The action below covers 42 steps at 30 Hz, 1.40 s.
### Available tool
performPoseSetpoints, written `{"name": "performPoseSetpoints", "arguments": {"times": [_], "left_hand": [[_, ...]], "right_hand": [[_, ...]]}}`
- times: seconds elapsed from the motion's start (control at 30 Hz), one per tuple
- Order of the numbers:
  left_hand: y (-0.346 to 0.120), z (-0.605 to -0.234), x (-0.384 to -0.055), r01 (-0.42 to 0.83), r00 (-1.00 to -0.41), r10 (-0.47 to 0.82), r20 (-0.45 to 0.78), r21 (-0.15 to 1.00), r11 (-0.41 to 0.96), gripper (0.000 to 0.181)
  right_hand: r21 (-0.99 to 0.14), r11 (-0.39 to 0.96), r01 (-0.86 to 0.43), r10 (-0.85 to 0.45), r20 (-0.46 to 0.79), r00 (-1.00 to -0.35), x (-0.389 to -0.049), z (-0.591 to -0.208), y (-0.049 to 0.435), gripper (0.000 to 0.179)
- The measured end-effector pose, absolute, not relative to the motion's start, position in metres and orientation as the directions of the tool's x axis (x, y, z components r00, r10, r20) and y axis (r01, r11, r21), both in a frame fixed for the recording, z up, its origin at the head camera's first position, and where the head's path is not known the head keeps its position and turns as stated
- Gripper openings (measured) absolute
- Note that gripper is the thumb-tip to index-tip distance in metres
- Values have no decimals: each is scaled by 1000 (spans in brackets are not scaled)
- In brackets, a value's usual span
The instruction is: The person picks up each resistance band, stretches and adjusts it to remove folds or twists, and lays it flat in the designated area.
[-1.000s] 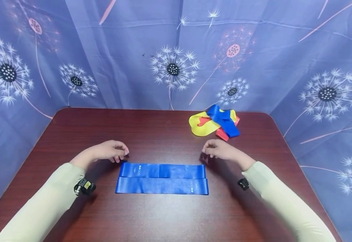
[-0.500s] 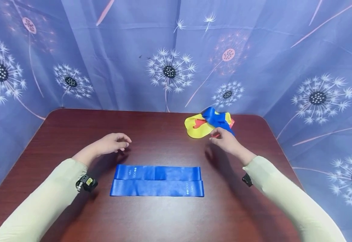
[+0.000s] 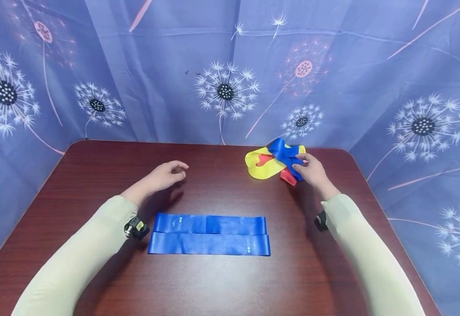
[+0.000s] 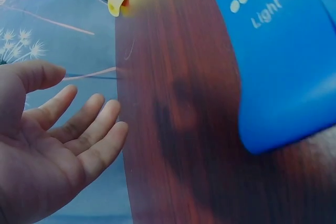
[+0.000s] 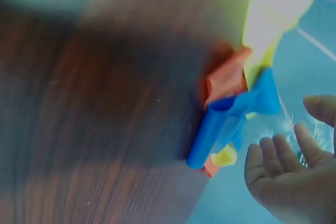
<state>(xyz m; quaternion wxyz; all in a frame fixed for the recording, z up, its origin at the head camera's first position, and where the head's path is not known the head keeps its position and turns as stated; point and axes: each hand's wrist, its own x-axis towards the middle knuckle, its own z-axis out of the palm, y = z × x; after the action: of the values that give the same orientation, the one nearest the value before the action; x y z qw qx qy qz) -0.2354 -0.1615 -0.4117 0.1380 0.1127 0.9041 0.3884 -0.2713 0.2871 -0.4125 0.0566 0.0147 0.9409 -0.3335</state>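
Note:
Two flat blue resistance bands, the upper one (image 3: 230, 224) and the lower one (image 3: 208, 244), lie edge to edge across the middle of the table, each printed "Light" with small dots. My left hand (image 3: 163, 176) hovers behind their left end, fingers relaxed and holding nothing. At the back right is a tangled pile: a yellow band (image 3: 262, 172), a red band (image 3: 288, 177) and a twisted blue band (image 5: 209, 135) on top. My right hand (image 3: 313, 172) reaches over the pile's right side. Its fingers (image 5: 283, 153) are spread and apart from the bands in the right wrist view.
The dark red wooden table (image 3: 222, 285) has rounded back corners. A blue curtain (image 3: 167, 87) with dandelion prints hangs behind it and along both sides. Small black cameras, one on the left sleeve (image 3: 136, 227) and one on the right (image 3: 321, 220), sit at the wrists.
My right hand has moved back and to the right, from near the flat bands to over the pile. My left hand has shifted right and farther back. The bands lie as before.

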Motion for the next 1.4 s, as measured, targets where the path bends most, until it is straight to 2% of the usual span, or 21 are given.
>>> {"name": "performPoseSetpoints", "arguments": {"times": [0.47, 1.0, 1.4], "left_hand": [[-131, -416, -255, 95, -942, 303, -144, 750, 654, 45], [-98, -420, -273, 80, -928, 316, -199, 721, 688, 49], [-93, -416, -278, 82, -931, 305, -199, 700, 709, 44]], "right_hand": [[-713, 668, 211, 122, -175, -977, -291, -419, 292, 50], [-669, 694, 267, 260, -113, -959, -313, -438, 286, 46], [-641, 698, 318, 285, -159, -945, -325, -442, 283, 44]]}}
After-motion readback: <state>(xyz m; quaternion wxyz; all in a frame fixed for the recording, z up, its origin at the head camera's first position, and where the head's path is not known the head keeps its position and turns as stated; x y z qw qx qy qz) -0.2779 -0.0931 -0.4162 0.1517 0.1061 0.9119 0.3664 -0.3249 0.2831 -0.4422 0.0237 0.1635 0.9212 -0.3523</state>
